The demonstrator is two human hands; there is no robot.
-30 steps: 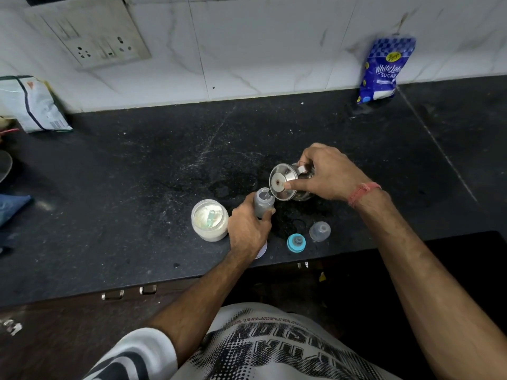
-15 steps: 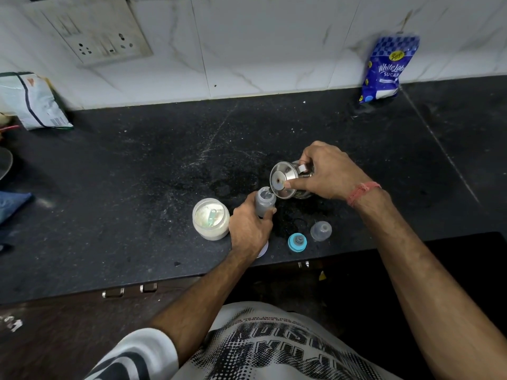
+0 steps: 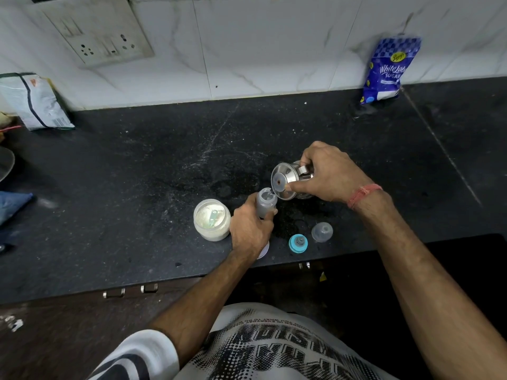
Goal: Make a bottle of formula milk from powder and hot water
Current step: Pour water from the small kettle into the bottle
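Your left hand (image 3: 251, 229) wraps its fingers (image 3: 270, 213) around the small grey translucent feeding bottle (image 3: 266, 205), which stands upright on the black speckled stone bench (image 3: 137, 187). Your right hand (image 3: 329, 174) clamps its fingers on the handle of the small polished steel pot (image 3: 288, 181), tilted with its rim touching the bottle's open mouth from the right. Just left of the bottle sits the open round clear jar of white powder (image 3: 211, 219), a pale green scoop (image 3: 213, 215) lying inside it. Right of the bottle and nearer you lie the teal screw collar with teat (image 3: 298, 243) and, beside it, the clear domed cap (image 3: 322, 232). Far right of the bottle, against the wall, leans a blue sugar packet (image 3: 389, 69).
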